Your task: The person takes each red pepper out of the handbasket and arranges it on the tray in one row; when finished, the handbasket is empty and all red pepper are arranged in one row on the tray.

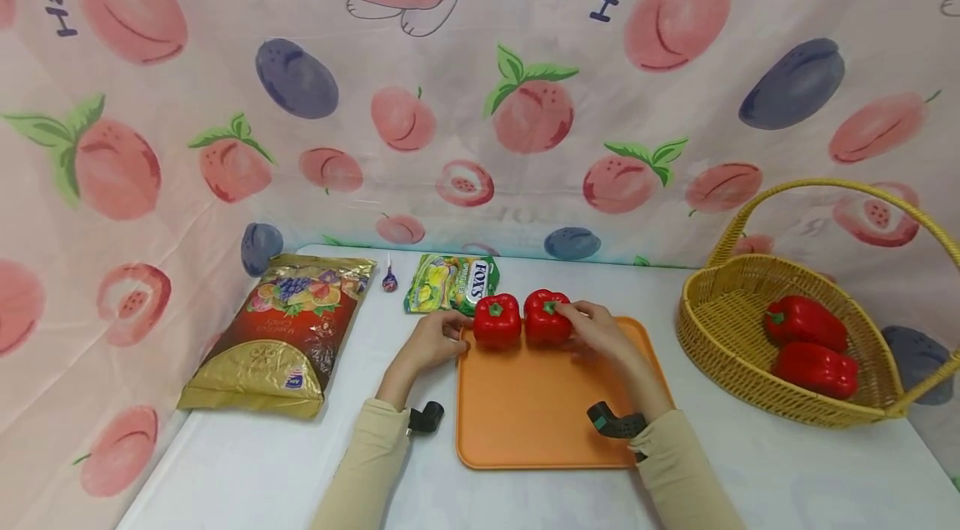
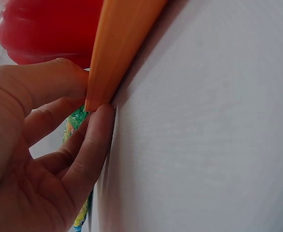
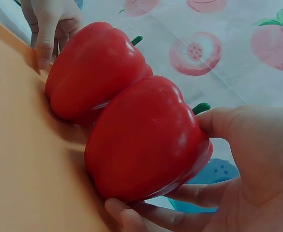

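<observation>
Two red bell peppers stand side by side at the far edge of an orange tray. My right hand holds the right bell pepper, thumb by its green stem and fingers around its lower side. The left bell pepper sits close against it, with no hand on it. At the tray's far left corner, my left hand pinches the rim. In the left wrist view its thumb lies on the upper side of the rim, and a finger presses from below.
A yellow wicker basket with a tall handle stands at the right, two red bell peppers inside. Behind the tray lies a green FOX'S candy bag, beside a small lollipop. A large red and gold candy bag lies at the left.
</observation>
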`<state>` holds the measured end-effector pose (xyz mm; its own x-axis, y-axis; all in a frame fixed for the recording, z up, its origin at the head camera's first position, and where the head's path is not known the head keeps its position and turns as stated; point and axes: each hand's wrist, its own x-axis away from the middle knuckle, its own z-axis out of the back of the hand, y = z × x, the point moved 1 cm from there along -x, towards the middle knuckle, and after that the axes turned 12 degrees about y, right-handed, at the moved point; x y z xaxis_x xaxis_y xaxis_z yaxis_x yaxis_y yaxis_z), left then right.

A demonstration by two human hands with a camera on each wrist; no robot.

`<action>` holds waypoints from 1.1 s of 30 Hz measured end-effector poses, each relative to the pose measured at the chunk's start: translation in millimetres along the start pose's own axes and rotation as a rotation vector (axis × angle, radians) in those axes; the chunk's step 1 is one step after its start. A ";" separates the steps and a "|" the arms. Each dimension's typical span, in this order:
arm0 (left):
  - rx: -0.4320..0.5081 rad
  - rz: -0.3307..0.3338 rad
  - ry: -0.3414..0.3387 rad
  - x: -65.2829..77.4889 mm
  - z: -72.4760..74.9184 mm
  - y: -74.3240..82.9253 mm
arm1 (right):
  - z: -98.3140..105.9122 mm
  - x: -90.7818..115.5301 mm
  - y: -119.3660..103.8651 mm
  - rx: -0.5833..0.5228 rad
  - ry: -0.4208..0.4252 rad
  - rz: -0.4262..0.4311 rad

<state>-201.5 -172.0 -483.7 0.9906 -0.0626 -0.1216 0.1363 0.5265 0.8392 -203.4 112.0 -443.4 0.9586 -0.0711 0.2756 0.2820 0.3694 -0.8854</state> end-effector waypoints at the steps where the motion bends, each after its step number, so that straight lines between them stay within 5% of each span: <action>1: -0.001 0.001 0.000 0.1 -0.1 0.2 | -0.8 -0.3 0.3 -0.004 0.003 0.001; 33: -0.017 -0.003 0.002 0.3 -0.5 0.2 | 2.6 -2.4 -0.1 0.025 0.009 -0.003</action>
<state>-201.2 -171.5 -483.9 0.9901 -0.0628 -0.1253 0.1393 0.5406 0.8297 -205.8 114.5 -443.0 0.9580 -0.0809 0.2750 0.2842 0.3927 -0.8747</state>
